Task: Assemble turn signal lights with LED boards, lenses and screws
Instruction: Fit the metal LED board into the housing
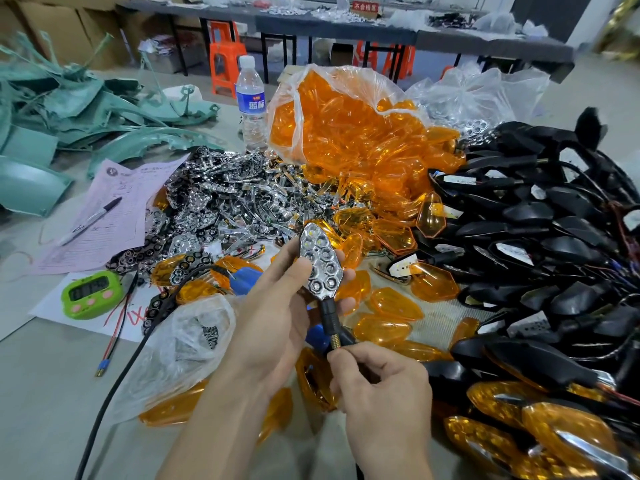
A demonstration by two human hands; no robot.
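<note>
Gripping the light [320, 268] upright above the worktop's [52, 393] near edge, the left hand [273, 317] curls its fingers [292, 271] round the head; the right hand [384, 393] pinches the stem [329, 315] just below.

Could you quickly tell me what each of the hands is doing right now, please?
Left hand: holds the turn signal light.
Right hand: pinches its stem.
</note>
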